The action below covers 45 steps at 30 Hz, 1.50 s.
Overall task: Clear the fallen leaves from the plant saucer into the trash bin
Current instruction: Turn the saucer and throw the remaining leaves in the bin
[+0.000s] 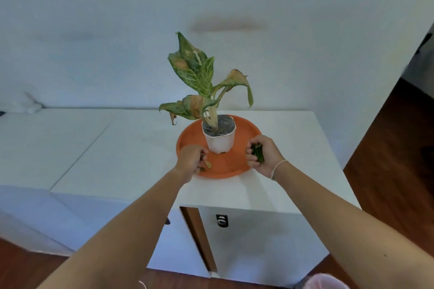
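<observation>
The white pot (219, 139) with its plant (199, 82) stands on the orange saucer (225, 164) on the white table (131, 148). The right hand (264, 156) is closed around a bunch of green leaves (257, 153) over the saucer's right rim. The left hand (190, 162) pinches a yellowish leaf (208, 164) at the saucer's near left. A pink-lined bin (326, 281) sits on the floor, bottom right.

The single head-worn view looks forward and down, close over the white desk (131, 148), facing the far wall (94, 30).
</observation>
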{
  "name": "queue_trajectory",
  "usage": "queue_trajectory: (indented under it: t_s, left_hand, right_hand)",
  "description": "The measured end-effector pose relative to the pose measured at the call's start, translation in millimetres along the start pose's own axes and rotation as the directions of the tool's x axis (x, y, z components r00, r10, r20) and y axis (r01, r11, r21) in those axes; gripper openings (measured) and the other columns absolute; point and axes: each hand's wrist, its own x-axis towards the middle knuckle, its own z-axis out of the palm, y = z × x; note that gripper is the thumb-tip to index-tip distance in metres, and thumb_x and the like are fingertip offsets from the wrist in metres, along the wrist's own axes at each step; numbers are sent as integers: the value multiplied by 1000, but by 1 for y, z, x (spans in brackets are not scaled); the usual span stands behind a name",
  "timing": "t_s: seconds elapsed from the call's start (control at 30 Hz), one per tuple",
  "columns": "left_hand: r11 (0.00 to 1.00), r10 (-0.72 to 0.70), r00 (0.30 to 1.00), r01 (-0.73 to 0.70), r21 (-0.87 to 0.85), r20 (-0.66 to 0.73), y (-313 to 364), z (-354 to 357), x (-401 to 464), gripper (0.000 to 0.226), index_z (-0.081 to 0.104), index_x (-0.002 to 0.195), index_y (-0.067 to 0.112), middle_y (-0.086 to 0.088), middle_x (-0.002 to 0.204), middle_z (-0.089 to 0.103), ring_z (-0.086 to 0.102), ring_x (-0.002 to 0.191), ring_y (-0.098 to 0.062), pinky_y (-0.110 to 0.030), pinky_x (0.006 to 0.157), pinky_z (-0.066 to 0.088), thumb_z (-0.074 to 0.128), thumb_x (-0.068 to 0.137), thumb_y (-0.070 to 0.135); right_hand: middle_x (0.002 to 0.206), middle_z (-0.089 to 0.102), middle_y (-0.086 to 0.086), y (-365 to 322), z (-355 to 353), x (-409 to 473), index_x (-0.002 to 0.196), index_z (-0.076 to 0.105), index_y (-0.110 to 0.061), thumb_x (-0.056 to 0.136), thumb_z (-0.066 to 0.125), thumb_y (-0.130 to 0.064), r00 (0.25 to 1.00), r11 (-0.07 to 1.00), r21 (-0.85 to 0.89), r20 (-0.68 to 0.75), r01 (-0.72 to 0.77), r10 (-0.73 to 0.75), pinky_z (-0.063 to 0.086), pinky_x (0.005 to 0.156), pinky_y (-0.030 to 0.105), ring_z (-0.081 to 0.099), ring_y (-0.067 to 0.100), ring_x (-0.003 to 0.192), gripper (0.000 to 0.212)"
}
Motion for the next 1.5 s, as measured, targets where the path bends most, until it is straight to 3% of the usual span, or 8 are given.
queue_trajectory:
  t_s: [0.17, 0.27, 0.4, 0.57, 0.73, 1.17, 1.4, 1.5]
  left_hand:
    - [907, 117, 993, -107, 408, 0, -6, -11, 23, 29, 48, 62, 10, -7, 65, 45, 39, 59, -16, -26, 55, 32, 42, 91, 11]
    - [646, 123, 973, -228, 729, 195, -11, -12, 34, 26, 66, 88, 10, -7, 94, 65, 57, 82, -19, -29, 75, 45, 43, 93, 22]
    - [343, 91, 941, -337, 877, 326, -6, -13, 40, 35, 61, 125, 30, 5, 134, 57, 55, 120, -22, -31, 100, 45, 46, 94, 28]
    - [228, 85, 922, -387, 894, 377, -1, -17, 50, 34, 61, 125, 32, 5, 137, 56, 54, 122, -23, -31, 102, 46, 51, 93, 26]
    - [110, 198, 893, -430, 896, 404, -4, -19, 55, 24, 71, 106, 20, -1, 115, 69, 63, 104, -22, -34, 91, 53, 55, 89, 18]
    - [142, 327, 833, -511, 848, 447, -21, -26, 58, 24, 71, 92, 14, -3, 94, 70, 59, 80, -16, -27, 72, 49, 49, 94, 24]
    - [458, 356, 848, -524, 718, 392, -15, -10, 45, 24, 62, 102, 11, -2, 89, 61, 57, 82, -22, -23, 62, 42, 41, 98, 20]
    - [611, 367, 850, -526, 591, 378, -11, 5, 38, 19, 58, 89, 15, -2, 74, 55, 48, 68, -19, -30, 62, 36, 41, 97, 19]
  right_hand:
    - [50, 39, 0, 6, 3, 9, 60, 42, -12, 89, 45, -26, 1000, 999, -40, -13, -15, 15, 18, 32, 13, 29, 9, 30, 33]
    - [49, 39, -1, 6, 1, 11, 59, 41, -13, 90, 46, -27, 999, 997, -79, -31, -23, 21, 18, 32, 14, 29, 9, 31, 34]
    - [50, 37, -1, 5, -4, 13, 59, 41, -13, 90, 47, -27, 999, 993, -115, -53, -19, 13, 18, 32, 14, 29, 9, 31, 35]
    - [53, 36, 0, 7, -9, 16, 60, 41, -14, 89, 47, -27, 997, 988, -154, -81, -19, 6, 18, 33, 16, 28, 9, 32, 33]
    - [54, 36, 0, 12, -12, 19, 60, 41, -14, 89, 47, -27, 995, 988, -153, -99, -21, 6, 19, 32, 16, 29, 8, 32, 33]
    - [48, 39, -2, 22, -12, 22, 59, 42, -14, 89, 49, -26, 989, 991, -135, -145, -6, -13, 19, 31, 16, 29, 8, 30, 33]
    - [48, 39, -2, 23, -17, 15, 59, 42, -14, 89, 49, -26, 988, 996, -87, -154, 5, -18, 19, 31, 17, 29, 8, 31, 33]
    - [46, 39, -2, 21, -22, 7, 59, 41, -14, 89, 49, -25, 988, 998, -53, -154, 20, -28, 21, 31, 17, 29, 8, 31, 33]
